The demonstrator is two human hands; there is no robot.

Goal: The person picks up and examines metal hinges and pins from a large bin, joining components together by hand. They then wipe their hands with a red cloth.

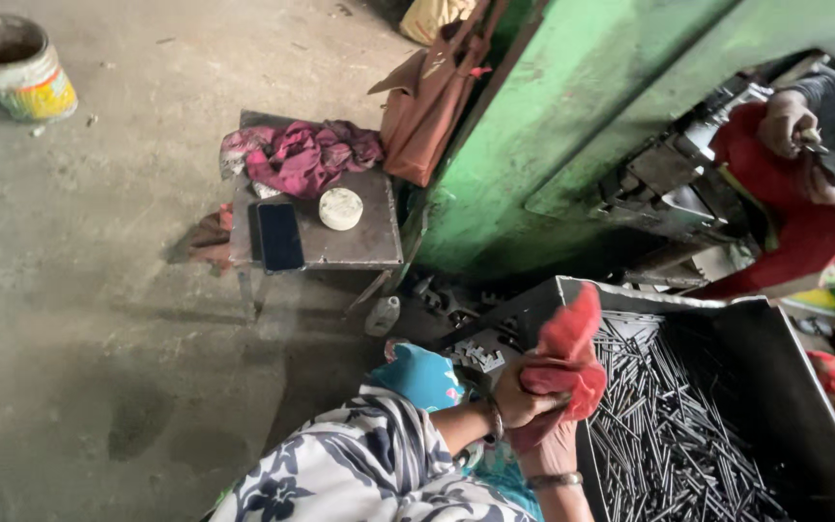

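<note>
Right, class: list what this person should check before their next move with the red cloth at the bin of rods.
1. Red cloth firmly held: ok, left hand closed on it.
2. Right hand grip: cannot tell, the cloth covers it.
3. Rods lying inside the bin: ok.
4. Co-worker's hand away from the bin: ok, it is at the green machine.
5. Phone resting flat on the small table: ok.
</note>
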